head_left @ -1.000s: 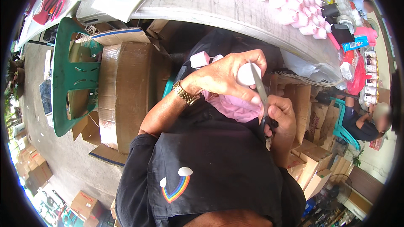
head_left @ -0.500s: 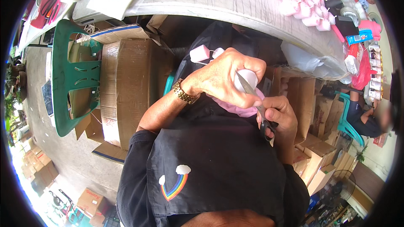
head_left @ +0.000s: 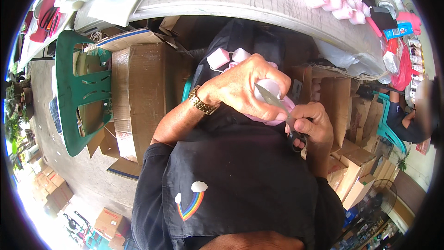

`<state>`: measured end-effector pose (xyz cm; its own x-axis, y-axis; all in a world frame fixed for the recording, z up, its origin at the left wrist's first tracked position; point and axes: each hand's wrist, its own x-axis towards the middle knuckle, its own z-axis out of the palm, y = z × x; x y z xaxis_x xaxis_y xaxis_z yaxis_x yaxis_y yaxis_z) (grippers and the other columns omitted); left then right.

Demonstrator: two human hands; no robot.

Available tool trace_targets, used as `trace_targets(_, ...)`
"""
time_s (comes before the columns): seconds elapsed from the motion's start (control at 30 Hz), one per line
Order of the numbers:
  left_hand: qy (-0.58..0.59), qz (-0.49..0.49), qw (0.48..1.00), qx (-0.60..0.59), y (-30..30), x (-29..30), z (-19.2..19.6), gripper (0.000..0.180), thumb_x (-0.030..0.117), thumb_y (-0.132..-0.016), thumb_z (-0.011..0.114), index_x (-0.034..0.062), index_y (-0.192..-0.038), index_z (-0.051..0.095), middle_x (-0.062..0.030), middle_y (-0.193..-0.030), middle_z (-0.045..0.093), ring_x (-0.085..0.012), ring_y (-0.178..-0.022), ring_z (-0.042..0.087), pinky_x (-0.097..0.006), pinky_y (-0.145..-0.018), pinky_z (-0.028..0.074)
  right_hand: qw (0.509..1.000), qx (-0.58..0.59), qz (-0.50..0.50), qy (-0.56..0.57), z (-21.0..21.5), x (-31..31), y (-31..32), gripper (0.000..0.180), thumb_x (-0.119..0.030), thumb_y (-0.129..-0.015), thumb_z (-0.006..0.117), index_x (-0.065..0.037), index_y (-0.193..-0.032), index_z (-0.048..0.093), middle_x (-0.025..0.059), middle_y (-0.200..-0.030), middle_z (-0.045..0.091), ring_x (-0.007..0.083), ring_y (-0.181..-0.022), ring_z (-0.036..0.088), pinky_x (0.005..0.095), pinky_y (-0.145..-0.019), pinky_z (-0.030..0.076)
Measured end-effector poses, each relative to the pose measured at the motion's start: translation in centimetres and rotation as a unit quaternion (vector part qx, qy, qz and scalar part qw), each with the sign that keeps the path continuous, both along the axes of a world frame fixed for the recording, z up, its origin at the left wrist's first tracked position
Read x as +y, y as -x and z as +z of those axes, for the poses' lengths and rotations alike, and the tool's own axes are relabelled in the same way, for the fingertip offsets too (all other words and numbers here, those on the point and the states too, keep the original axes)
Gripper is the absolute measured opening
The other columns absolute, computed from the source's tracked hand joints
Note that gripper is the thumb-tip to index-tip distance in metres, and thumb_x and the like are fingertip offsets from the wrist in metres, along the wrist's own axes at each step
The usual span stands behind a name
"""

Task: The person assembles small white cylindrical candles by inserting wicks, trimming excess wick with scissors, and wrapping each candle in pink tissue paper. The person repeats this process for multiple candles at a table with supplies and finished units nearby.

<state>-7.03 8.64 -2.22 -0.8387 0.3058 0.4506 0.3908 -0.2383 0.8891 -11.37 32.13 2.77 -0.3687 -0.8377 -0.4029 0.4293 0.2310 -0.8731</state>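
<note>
In front of my chest, my left hand (head_left: 247,85) is closed around a pale pink candle (head_left: 269,84), whose round end faces up. My right hand (head_left: 317,127) has its fingers through the black handles of a pair of scissors (head_left: 296,140). The steel blades lie across the candle's end, near my left thumb. Beyond my left wrist, two more pink candles (head_left: 218,58) (head_left: 240,55) rest over my lap, with a white wick string beside them. Something pink and soft (head_left: 289,104) shows under my left hand; most of it is hidden.
Many pink candles (head_left: 333,0) stand on the white table (head_left: 199,0) ahead. A cardboard box (head_left: 148,97) and a green plastic chair (head_left: 83,88) are at my left. More open boxes (head_left: 333,106) stand at my right. Another person (head_left: 404,122) sits at the far right.
The view has shifted slightly. My right hand and the scissors have moved a little to the right and down, and the blades lie flatter across the candle's end.
</note>
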Motion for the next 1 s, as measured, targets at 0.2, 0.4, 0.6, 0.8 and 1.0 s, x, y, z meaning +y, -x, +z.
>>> trace_targets(0.2, 0.021, -0.022, 0.999, 0.009, 0.2, 0.1, 0.3, 0.031, 0.02, -0.075, 0.079, 0.0045, -0.064, 0.055, -0.0039, -0.054, 0.054, -0.0125, -0.05, 0.051, -0.029, -0.05, 0.038, 1.0, 0.015, 0.004, -0.008, 0.1, 0.4, 0.0, 0.026, -0.023, -0.091, 0.067, 0.002, -0.083, 0.069, 0.0052, -0.066, 0.063, 0.0086, -0.048, 0.058, 0.0207, -0.041, 0.042)
trace_targets(0.4, 0.054, -0.063, 0.997, -0.004, 0.4, -0.2, 0.4, 0.027, 0.022, -0.076, 0.077, 0.0043, -0.066, 0.059, -0.0041, -0.054, 0.053, -0.0138, -0.048, 0.047, -0.031, -0.051, 0.035, 1.0, 0.013, 0.012, -0.007, -0.3, 0.8, 0.3, 0.025, -0.022, -0.092, 0.066, 0.002, -0.087, 0.07, 0.0057, -0.069, 0.064, 0.0094, -0.05, 0.058, 0.0211, -0.041, 0.042)
trace_targets(0.6, 0.055, -0.034, 0.998, -0.018, 0.6, 0.2, 0.0, 0.029, 0.024, -0.077, 0.076, 0.0031, -0.065, 0.06, -0.0025, -0.053, 0.051, -0.0109, -0.051, 0.045, -0.03, -0.049, 0.034, 1.0, 0.002, -0.026, -0.013, -0.9, 1.0, -0.3, 0.025, -0.022, -0.093, 0.064, 0.002, -0.088, 0.07, 0.0059, -0.067, 0.063, 0.0094, -0.05, 0.057, 0.0219, -0.041, 0.041)
trace_targets(0.8, 0.039, 0.004, 0.99, -0.137, 0.0, 0.5, -0.5, 0.032, 0.024, -0.077, 0.078, -0.0014, -0.066, 0.063, -0.0042, -0.059, 0.05, -0.0126, -0.062, 0.045, -0.031, -0.053, 0.034, 0.997, 0.038, -0.062, -0.002, -1.8, 0.8, -0.5, 0.026, -0.022, -0.095, 0.062, 0.001, -0.085, 0.066, 0.0065, -0.06, 0.061, 0.0084, -0.044, 0.051, 0.022, -0.041, 0.037)
trace_targets(1.0, 0.023, 0.048, 0.977, -0.207, -0.4, 1.1, -0.3, 0.036, 0.028, -0.072, 0.086, -0.0029, -0.074, 0.066, -0.0058, -0.071, 0.058, -0.0162, -0.072, 0.053, -0.032, -0.063, 0.042, 0.991, 0.035, -0.133, 0.009, -2.7, 0.6, -0.9, 0.03, -0.025, -0.097, 0.06, 0.001, -0.082, 0.063, 0.0074, -0.058, 0.059, 0.0086, -0.04, 0.049, 0.0223, -0.037, 0.035)
